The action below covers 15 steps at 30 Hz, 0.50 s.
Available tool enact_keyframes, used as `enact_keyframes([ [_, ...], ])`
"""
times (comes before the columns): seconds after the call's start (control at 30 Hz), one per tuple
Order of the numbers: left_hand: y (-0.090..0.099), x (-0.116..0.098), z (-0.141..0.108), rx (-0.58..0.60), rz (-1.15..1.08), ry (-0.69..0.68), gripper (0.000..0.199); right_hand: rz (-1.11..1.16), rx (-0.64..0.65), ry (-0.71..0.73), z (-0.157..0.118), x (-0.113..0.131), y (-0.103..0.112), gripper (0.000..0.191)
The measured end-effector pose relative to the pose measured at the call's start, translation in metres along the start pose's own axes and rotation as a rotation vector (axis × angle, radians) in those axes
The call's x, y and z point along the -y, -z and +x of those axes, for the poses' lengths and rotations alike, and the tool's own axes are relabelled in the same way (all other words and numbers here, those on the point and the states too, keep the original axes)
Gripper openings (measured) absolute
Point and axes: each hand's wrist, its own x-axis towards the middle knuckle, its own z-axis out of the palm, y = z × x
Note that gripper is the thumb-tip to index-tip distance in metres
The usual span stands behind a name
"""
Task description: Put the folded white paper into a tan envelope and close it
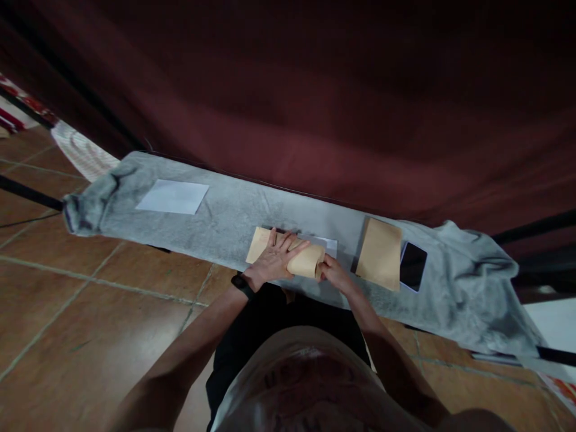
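A brown kraft paper envelope (306, 261) lies near the front edge of the cloth-covered table, its right part bulging up in a curve. My left hand (275, 259), a dark band on its wrist, presses on it with fingers spread. At the envelope's right end, my right hand (332, 271) has its fingers closed on the edge; the fingertips are partly hidden. Behind the envelope, a white sheet (332, 245) shows in part.
Grey cloth (234, 204) covers the narrow table. On the left lies a white paper (173, 197). To the right are a stack of brown envelopes (380, 253) and a phone (413, 266). A dark red curtain (288, 120) hangs along the back edge.
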Motion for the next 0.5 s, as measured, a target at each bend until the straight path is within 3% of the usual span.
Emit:
enact_keyframes([
  [0.13,-0.003,-0.007,-0.002,-0.051,0.025,0.05,0.098,-0.407,-0.285,0.195,-0.011,0.001,0.001,0.02],
  [0.23,-0.003,-0.012,-0.003,-0.077,0.052,0.079,0.096,-0.515,-0.434,0.334,-0.022,0.008,0.0,0.021],
  [0.33,-0.001,-0.018,-0.001,-0.085,0.067,0.093,0.094,-0.377,-0.395,0.342,-0.025,0.016,-0.004,0.026],
  [0.43,-0.002,-0.021,-0.001,-0.089,0.048,0.099,0.095,-0.081,-0.329,0.234,-0.021,0.02,-0.003,0.031],
  [0.5,-0.005,-0.022,-0.002,-0.09,0.023,0.099,0.098,0.139,-0.208,0.161,-0.018,0.021,0.001,0.035],
])
